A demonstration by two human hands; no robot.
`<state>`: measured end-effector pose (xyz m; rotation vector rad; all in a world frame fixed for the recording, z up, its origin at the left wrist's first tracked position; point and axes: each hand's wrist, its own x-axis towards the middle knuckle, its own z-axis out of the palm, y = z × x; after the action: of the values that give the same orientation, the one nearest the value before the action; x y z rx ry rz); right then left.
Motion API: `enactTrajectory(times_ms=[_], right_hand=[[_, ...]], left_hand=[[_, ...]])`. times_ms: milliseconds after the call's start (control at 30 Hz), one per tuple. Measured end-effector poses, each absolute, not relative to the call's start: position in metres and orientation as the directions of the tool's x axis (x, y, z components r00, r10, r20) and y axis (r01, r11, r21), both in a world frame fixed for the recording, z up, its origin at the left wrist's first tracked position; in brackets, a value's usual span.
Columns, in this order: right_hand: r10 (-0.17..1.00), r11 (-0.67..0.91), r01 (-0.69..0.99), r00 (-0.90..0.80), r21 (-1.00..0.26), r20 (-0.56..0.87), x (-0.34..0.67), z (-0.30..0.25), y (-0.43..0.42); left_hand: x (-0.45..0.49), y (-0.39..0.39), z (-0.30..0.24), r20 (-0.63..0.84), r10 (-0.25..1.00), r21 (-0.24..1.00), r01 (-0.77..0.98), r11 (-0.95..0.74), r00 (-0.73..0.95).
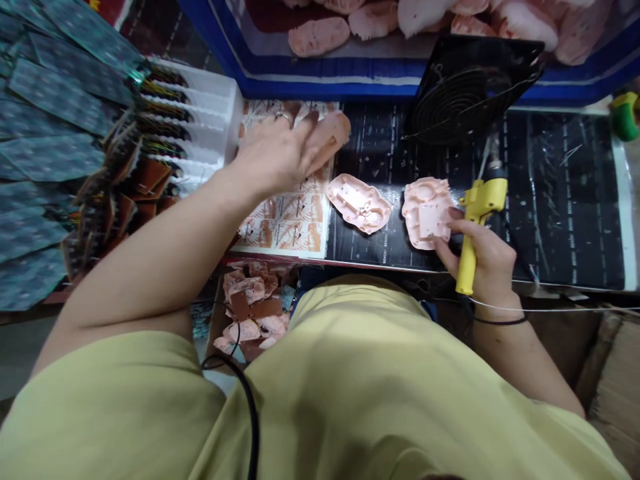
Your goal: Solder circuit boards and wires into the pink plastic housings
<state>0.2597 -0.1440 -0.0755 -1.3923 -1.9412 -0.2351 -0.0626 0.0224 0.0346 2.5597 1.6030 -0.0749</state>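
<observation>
My left hand is over the printed sheets, its fingers bent round a pink plastic piece with a small slot. Some of its fingertips are hidden. My right hand grips a yellow soldering gun, tip pointing away from me. The thumb and a finger of that hand also reach the edge of a pink plastic shell half, which lies hollow side up. Between the hands, a second pink shell half rests on the black mat, also hollow side up.
A black fan stands behind the soldering gun. Beyond it, a blue-rimmed bin holds pink shells. At left are a white foam tray with wired parts and stacked greenish panels. A box of pink parts sits below the bench edge.
</observation>
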Motion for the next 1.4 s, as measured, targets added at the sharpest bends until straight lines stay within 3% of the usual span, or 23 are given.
enactTrajectory(times_ms=[100,167,233,333,433,667,767,967,1033,1133,1233,1300,1400], right_hand=[[0.718,0.411,0.895,-0.198,-0.176,0.667,0.264,-0.07,-0.142],[0.697,0.436,0.892,-0.252,-0.117,0.671,0.271,-0.066,-0.136],[0.701,0.498,0.864,-0.347,-0.079,0.623,0.28,-0.065,-0.124],[0.716,0.604,0.79,-0.483,-0.102,0.504,0.288,-0.066,-0.103],[0.67,0.688,0.715,-0.559,-0.125,0.488,0.284,-0.068,-0.093],[0.669,0.689,0.71,-0.545,-0.147,0.506,0.258,-0.067,-0.119],[0.646,0.726,0.654,-0.544,-0.213,0.535,0.258,-0.065,-0.124],[0.681,0.709,0.635,-0.505,-0.306,0.531,0.265,-0.071,-0.117],[0.671,0.721,0.617,-0.507,-0.316,0.541,0.264,-0.074,-0.117],[0.688,0.704,0.618,-0.473,-0.35,0.551,0.262,-0.075,-0.119],[0.692,0.697,0.625,-0.455,-0.352,0.561,0.26,-0.075,-0.12],[0.686,0.699,0.625,-0.448,-0.348,0.573,0.258,-0.075,-0.12],[0.692,0.692,0.628,-0.437,-0.355,0.575,0.256,-0.076,-0.121]], left_hand=[[-0.061,0.008,0.018,-0.073,0.76,0.061,0.763,-0.643,0.646],[-0.055,-0.007,0.004,-0.165,0.582,0.122,0.602,-0.789,0.797],[-0.049,-0.021,-0.005,-0.222,0.492,0.13,0.525,-0.841,0.842],[-0.042,-0.036,-0.009,-0.197,0.575,0.017,0.589,-0.808,0.794],[-0.04,-0.042,-0.01,-0.137,0.642,-0.047,0.642,-0.765,0.755],[-0.035,-0.033,-0.019,-0.005,0.712,0.076,0.71,-0.7,0.702],[-0.045,-0.009,-0.01,0.025,0.822,0.083,0.818,-0.569,0.569],[-0.078,0.029,0.005,-0.187,0.945,0.026,0.963,-0.268,0.268],[-0.088,0.031,0.013,-0.147,0.967,0.009,0.978,-0.211,0.21],[-0.101,0.036,0.033,0.037,0.991,0.001,0.991,-0.13,0.13],[-0.098,0.045,0.051,0.119,0.967,-0.008,0.974,-0.227,0.227],[-0.083,0.049,0.054,-0.036,0.913,-0.046,0.912,-0.407,0.406],[-0.053,0.048,0.039,-0.236,0.733,-0.03,0.749,-0.661,0.638]])
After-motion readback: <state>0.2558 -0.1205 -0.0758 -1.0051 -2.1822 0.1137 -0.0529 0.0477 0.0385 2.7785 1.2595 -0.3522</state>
